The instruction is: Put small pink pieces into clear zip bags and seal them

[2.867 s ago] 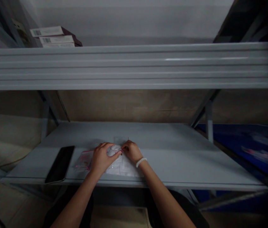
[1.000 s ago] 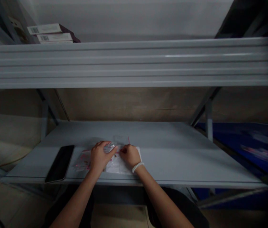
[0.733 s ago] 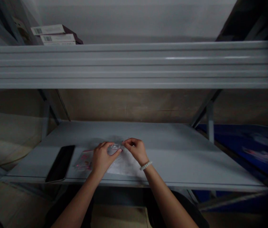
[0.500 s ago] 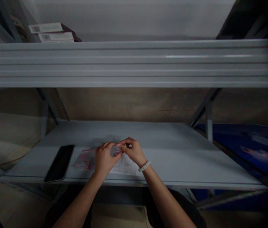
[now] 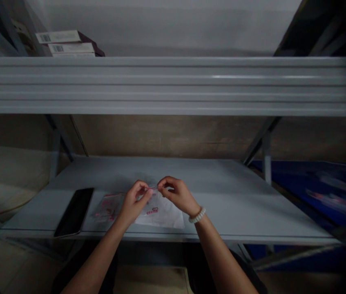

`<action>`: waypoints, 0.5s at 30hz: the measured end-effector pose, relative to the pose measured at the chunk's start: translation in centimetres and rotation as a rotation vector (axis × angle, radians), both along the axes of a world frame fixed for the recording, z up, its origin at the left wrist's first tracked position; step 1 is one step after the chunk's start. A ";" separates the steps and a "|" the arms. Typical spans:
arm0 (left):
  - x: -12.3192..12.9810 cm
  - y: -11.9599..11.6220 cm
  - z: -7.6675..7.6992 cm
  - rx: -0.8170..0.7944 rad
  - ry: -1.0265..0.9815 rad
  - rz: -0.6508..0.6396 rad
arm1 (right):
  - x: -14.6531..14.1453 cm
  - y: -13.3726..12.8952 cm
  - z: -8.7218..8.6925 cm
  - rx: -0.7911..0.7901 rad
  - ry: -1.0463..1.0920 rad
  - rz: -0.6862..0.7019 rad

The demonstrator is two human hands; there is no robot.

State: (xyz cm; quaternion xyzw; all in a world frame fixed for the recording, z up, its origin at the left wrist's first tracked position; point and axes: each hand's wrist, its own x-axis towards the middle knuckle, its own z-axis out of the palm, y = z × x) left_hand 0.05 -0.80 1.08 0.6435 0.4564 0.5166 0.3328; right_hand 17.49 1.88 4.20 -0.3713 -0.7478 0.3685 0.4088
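Observation:
Between my two hands a small clear plastic bag [image 5: 153, 196] is stretched by its top edge. My left hand [image 5: 135, 201] pinches the left end of that edge, and my right hand [image 5: 179, 196], with a pale bead bracelet at the wrist, pinches the right end. Below them a white sheet [image 5: 169, 218] lies on the grey shelf, with small red print and a little dark item in view near the bag. Left of my left hand lie clear bags with red markings [image 5: 108, 208].
A black tablet or phone [image 5: 74, 212] lies at the left of the shelf [image 5: 222, 204]. A grey beam [image 5: 173, 85] crosses above, with stacked boxes [image 5: 65, 37] behind it. Blue material with plastic packets [image 5: 332, 200] is at the right.
My hands have moved apart, my right hand to the right, and the bag's edge now spans between them. More of the white sheet and its red print shows.

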 end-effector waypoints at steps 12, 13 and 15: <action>-1.8 -0.6 0.7 0.125 0.075 0.085 | -0.4 -0.3 0.2 -0.064 0.194 -0.086; -1.9 -0.6 0.7 0.139 0.084 0.108 | -0.6 -0.3 0.2 -0.071 0.214 -0.095; -2.2 -0.5 0.9 0.160 0.096 0.148 | -0.9 -0.3 0.2 -0.066 0.232 -0.113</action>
